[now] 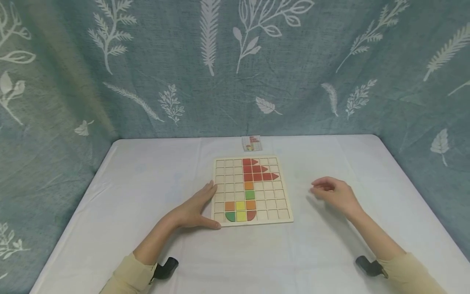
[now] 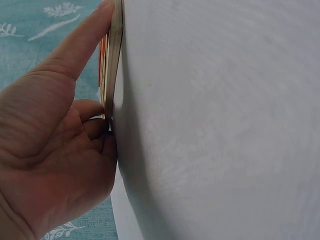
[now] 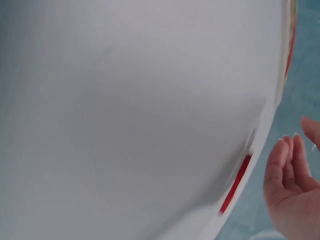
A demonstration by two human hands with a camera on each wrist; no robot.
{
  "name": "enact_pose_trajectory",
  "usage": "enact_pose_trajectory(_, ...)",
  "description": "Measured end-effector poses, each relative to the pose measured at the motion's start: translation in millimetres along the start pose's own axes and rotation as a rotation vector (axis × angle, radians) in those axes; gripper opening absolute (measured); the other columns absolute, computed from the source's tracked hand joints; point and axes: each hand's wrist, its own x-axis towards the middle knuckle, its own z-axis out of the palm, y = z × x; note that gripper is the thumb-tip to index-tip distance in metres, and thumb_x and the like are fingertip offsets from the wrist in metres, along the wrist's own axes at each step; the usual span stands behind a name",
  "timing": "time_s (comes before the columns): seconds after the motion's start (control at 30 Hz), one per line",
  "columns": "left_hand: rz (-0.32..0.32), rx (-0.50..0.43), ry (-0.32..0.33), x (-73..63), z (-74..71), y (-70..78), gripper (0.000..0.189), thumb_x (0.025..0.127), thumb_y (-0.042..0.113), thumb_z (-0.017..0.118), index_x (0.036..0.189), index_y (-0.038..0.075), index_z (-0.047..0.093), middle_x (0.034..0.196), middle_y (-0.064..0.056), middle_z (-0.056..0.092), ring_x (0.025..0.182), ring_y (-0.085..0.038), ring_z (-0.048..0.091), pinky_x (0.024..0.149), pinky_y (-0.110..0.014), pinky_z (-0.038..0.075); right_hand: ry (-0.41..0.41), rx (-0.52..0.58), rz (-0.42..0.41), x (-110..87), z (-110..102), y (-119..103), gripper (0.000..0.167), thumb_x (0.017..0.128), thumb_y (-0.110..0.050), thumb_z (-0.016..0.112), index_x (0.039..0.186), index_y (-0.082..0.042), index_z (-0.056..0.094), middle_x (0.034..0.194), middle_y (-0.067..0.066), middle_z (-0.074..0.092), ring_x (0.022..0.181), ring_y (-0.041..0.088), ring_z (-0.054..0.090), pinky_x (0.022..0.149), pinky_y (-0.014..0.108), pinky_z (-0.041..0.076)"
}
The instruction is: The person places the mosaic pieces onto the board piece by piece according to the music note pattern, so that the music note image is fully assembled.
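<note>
A square wooden grid board (image 1: 228,188) lies on the table with coloured pieces set in its cells. Red squares and triangles (image 1: 255,177) form three rows at its upper right; orange and green squares run below them. Near the bottom sit orange, yellow (image 1: 240,205), green and red pieces, two of them with rounded corners. My left hand (image 1: 194,207) rests against the board's lower left corner, thumb at the near edge, fingers along the left side. To the right of the board, my right hand (image 1: 335,195) hovers over the cloth, fingers loosely bent, nothing seen in them.
A small picture card (image 1: 251,143) with a similar coloured pattern lies behind the board. White cloth (image 1: 154,171) covers the table, with a leaf-patterned teal curtain (image 1: 220,102) around it. In the right wrist view, a narrow red shape (image 3: 235,185) shows near the table's far edge.
</note>
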Motion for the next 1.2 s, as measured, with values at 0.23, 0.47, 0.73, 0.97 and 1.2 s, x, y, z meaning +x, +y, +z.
enact_pose_trajectory(0.23,0.001,-0.008,0.005,-1.3,-0.9,2.1,0.119,0.068,0.044,0.087,0.155,0.002,0.017,0.162,-0.016,0.006,0.149,-0.033,0.005,0.118,-0.052,0.014,0.006,-0.114,0.038,0.6,-24,22,0.036,0.090,-0.027,0.071,0.111,0.001,0.065,0.094,0.010,0.069,0.082,0.021,0.063,0.067,0.029,0.051)
enact_pose_trajectory(0.47,0.000,-0.016,0.000,-2.2,-1.8,2.8,0.119,0.068,0.044,0.087,0.155,0.002,0.017,0.162,-0.016,0.005,0.149,-0.033,0.004,0.118,-0.052,0.014,0.001,-0.156,-0.008,15.3,-18,22,0.036,0.088,-0.021,0.072,0.113,0.004,0.061,0.099,0.016,0.067,0.090,0.029,0.063,0.071,0.032,0.052)
enact_pose_trajectory(0.73,-0.004,-0.022,-0.003,-2.1,-3.2,4.0,0.119,0.068,0.044,0.087,0.155,0.003,0.017,0.163,-0.015,0.005,0.148,-0.033,0.005,0.117,-0.053,0.014,0.008,-0.186,-0.034,24.3,-8,14,0.033,0.088,-0.018,0.073,0.111,0.002,0.063,0.099,0.016,0.066,0.092,0.030,0.062,0.074,0.037,0.053)
enact_pose_trajectory(0.97,-0.007,-0.009,0.000,-1.2,-2.5,2.9,0.120,0.067,0.045,0.087,0.155,0.004,0.017,0.162,-0.016,0.006,0.148,-0.034,0.005,0.117,-0.052,0.014,0.005,-0.189,-0.049,27.5,-8,12,0.027,0.087,-0.015,0.073,0.107,0.003,0.068,0.090,0.012,0.067,0.081,0.025,0.061,0.065,0.029,0.049)
enact_pose_trajectory(1.2,-0.002,-0.010,0.003,-0.7,-1.0,1.1,0.120,0.067,0.046,0.087,0.156,0.004,0.017,0.162,-0.015,0.006,0.148,-0.033,0.005,0.117,-0.053,0.014,0.005,-0.181,-0.059,29.7,-8,14,0.028,0.086,-0.018,0.074,0.105,0.003,0.070,0.086,0.010,0.069,0.078,0.023,0.063,0.063,0.028,0.048)
